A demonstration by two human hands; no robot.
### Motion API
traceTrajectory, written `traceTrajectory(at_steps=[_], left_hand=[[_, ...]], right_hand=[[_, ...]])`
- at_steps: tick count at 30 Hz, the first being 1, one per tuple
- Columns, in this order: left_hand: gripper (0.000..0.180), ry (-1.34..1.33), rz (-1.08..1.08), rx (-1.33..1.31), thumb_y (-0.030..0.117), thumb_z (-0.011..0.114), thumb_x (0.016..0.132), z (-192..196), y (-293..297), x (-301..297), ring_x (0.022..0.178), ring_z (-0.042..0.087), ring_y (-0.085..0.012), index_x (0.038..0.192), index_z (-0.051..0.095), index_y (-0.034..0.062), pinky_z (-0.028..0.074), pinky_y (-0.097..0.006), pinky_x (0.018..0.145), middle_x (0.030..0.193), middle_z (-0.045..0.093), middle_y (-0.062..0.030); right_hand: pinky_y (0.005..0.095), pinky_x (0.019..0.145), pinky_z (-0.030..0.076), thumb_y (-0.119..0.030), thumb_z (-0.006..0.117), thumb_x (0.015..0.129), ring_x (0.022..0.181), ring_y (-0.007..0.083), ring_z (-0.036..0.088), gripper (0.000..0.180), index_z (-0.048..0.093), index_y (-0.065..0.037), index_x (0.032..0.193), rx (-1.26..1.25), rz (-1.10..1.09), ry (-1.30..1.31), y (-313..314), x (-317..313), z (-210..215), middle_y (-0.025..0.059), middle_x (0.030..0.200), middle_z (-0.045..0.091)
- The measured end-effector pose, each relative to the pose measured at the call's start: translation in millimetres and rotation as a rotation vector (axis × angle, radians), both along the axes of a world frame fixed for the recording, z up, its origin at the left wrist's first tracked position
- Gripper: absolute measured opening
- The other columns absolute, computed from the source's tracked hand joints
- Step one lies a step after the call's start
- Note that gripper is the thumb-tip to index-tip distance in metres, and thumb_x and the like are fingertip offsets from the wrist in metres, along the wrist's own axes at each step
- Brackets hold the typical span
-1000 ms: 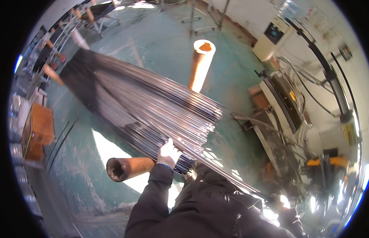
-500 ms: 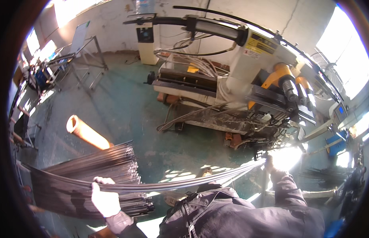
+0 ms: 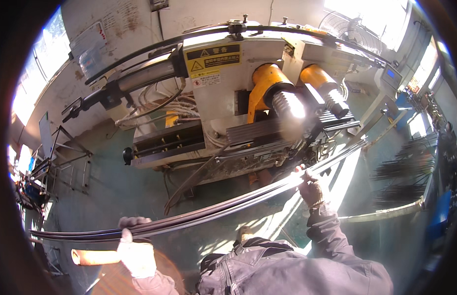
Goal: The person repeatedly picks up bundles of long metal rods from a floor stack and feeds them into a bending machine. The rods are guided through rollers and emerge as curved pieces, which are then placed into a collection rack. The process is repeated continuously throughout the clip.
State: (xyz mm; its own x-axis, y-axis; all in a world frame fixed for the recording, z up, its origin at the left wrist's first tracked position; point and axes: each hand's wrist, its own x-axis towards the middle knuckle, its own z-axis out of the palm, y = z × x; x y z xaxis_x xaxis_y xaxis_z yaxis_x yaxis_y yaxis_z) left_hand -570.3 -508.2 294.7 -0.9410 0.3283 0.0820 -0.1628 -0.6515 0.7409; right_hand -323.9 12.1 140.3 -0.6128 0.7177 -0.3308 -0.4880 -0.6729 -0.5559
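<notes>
Several long, thin metal rods (image 3: 213, 210) form a bundle that crosses in front of me, rising from lower left to upper right. My left hand (image 3: 136, 253), in a white glove, is closed around the bundle towards its left part, thumb on the near side. Farther along to the right, my right hand (image 3: 311, 191) grips the same rods in a glove, its fingers partly lost in glare. The right end of the bundle reaches just in front of a large pale machine (image 3: 238, 93) with yellow-orange cylindrical parts (image 3: 272, 81).
More dark rods (image 3: 293, 132) lie on the machine's front. A warning sign (image 3: 213, 59) and a long dark arm (image 3: 145, 78) are on it. An orange tube (image 3: 93, 257) is by my left hand. At right stand a small blue-screened panel (image 3: 391, 73) and dark rods (image 3: 405, 167).
My view has turned right and come nearer the machine. Both hands carry the rod bundle, away from the rod pile at the lower left, with its right end raised.
</notes>
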Motion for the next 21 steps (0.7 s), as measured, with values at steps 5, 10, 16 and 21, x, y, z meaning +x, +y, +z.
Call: traceTrajectory(at_steps=[5,10,16,21], left_hand=[[0.029,-0.035,0.071,-0.02,0.02,0.07,0.111,12.8,-25.7,-78.2,0.12,0.064,-0.025,0.133,0.063,0.0023,0.051,-0.043,0.116,0.121,0.064,-0.0066],[0.023,-0.197,0.153,-0.058,0.023,0.068,0.113,-34.5,28.6,-130.5,0.111,0.067,-0.0252,0.118,0.068,0.001,0.055,-0.045,0.11,0.112,0.069,-0.0075],[0.024,-0.333,-0.015,-0.037,0.026,0.067,0.114,-69.8,106.1,-177.4,0.121,0.069,-0.0239,0.123,0.072,0.004,0.054,-0.044,0.112,0.121,0.075,-0.0079],[0.052,-0.805,-0.291,-0.538,0.077,0.077,0.093,-70.7,161.8,-208.9,0.033,0.025,-0.0167,0.1,0.079,0.0254,0.021,-0.033,0.036,0.049,0.033,0.005]], right_hand=[[0.0409,0.094,0.062,-0.012,0.068,0.112,0.106,0.0285,0.075,0.02,0.068,0.002,0.127,0.359,-0.336,-0.138,88.9,6.5,-9.3,0.0138,0.111,0.076],[0.0387,0.093,0.064,-0.011,0.065,0.112,0.101,0.0273,0.076,0.02,0.069,0.002,0.127,1.22,-0.466,-0.576,113.1,-26.9,13.8,0.0157,0.113,0.077],[0.0366,0.098,0.059,-0.014,0.059,0.111,0.115,0.0215,0.072,0.031,0.066,0.0,0.138,1.615,-0.469,-1.21,140.5,-78.0,41.3,0.0125,0.124,0.075],[0.0399,0.091,0.059,-0.015,0.063,0.106,0.106,0.0273,0.074,0.028,0.069,-0.001,0.13,1.509,-0.419,-1.471,168.9,-120.6,25.0,0.014,0.113,0.075]])
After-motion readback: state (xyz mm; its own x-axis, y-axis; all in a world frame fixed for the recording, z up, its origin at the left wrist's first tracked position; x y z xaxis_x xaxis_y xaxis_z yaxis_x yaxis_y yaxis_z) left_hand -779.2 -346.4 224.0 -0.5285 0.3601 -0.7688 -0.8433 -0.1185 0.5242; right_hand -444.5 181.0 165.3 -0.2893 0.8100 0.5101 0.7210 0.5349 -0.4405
